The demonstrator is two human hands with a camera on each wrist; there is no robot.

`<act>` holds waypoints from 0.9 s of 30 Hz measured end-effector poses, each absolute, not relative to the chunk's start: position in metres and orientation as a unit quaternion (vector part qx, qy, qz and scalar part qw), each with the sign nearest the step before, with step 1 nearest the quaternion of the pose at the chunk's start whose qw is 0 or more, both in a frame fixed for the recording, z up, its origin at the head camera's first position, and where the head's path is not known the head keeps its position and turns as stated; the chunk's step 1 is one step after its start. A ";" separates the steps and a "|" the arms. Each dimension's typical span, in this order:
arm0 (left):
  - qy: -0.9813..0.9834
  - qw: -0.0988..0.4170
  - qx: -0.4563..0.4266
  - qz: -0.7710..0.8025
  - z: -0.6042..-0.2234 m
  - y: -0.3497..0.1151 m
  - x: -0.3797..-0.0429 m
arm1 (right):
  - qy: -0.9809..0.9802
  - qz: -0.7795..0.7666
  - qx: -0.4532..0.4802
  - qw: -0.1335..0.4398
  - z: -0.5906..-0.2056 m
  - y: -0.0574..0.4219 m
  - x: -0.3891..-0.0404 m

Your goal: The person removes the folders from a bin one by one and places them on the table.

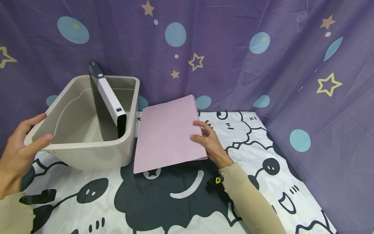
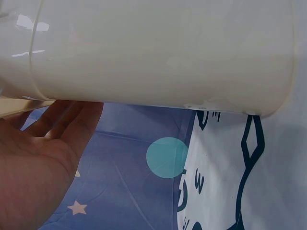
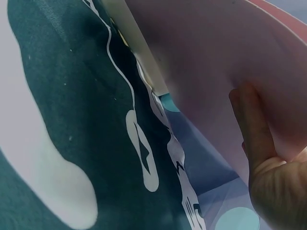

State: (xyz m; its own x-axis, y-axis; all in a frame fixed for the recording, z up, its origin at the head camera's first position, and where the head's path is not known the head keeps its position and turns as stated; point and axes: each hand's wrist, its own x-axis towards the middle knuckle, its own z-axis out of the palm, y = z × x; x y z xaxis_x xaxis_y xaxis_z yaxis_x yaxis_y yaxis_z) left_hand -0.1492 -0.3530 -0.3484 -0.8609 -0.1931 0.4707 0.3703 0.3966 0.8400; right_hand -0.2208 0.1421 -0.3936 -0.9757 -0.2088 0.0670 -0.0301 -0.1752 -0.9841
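On the left stands a beige plastic bin (image 1: 87, 156). My left hand (image 1: 24, 146) grips its near left corner, thumb over the rim and fingers along the outside; in the left wrist view the fingers reach up against the bin wall (image 2: 168, 57). A black binder with a white spine (image 1: 109, 97) leans inside the bin, its top end above the rim. Right of the bin, my right hand (image 1: 210, 141) pinches the right edge of a pink folder (image 1: 169, 136), thumb on its upper face. The right wrist view shows the thumb (image 3: 256, 124) against the folder.
The surface is covered by a white cloth with dark cartoon figures (image 1: 187, 198). Behind and to the right hangs a purple curtain with stars and circles (image 1: 222, 65), close to the bin and the folder's far edge.
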 end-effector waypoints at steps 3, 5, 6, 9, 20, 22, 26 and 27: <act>-0.788 0.254 -0.061 -0.557 -0.348 -0.353 -0.149 | 0.645 -0.757 -0.091 0.059 -0.395 0.141 -0.221; -0.788 0.254 -0.061 -0.558 -0.347 -0.352 -0.149 | 0.647 -0.755 -0.090 0.059 -0.396 0.141 -0.222; -0.782 0.254 -0.062 -0.566 -0.346 -0.351 -0.149 | 0.649 -0.753 -0.089 0.059 -0.396 0.140 -0.223; -0.787 0.251 -0.052 -0.561 -0.345 -0.351 -0.148 | 0.652 -0.750 -0.089 0.060 -0.397 0.140 -0.223; -0.792 0.258 -0.056 -0.550 -0.346 -0.350 -0.147 | 0.656 -0.747 -0.091 0.063 -0.402 0.139 -0.224; -0.795 0.260 -0.054 -0.546 -0.346 -0.350 -0.147 | 0.654 -0.748 -0.092 0.060 -0.403 0.139 -0.224; -0.762 0.259 -0.072 -0.590 -0.347 -0.352 -0.147 | 0.653 -0.749 -0.094 0.060 -0.404 0.137 -0.225; -0.761 0.260 -0.073 -0.590 -0.347 -0.352 -0.147 | 0.655 -0.747 -0.096 0.060 -0.404 0.137 -0.225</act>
State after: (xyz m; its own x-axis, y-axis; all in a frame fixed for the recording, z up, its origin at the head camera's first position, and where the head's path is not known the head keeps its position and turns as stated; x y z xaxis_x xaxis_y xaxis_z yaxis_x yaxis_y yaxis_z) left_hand -0.1474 -0.3517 -0.3471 -0.8547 -0.1954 0.4810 0.4172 0.2928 0.8604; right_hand -0.2252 0.1368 -0.4043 -0.9744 -0.2152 0.0642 -0.0352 -0.1358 -0.9901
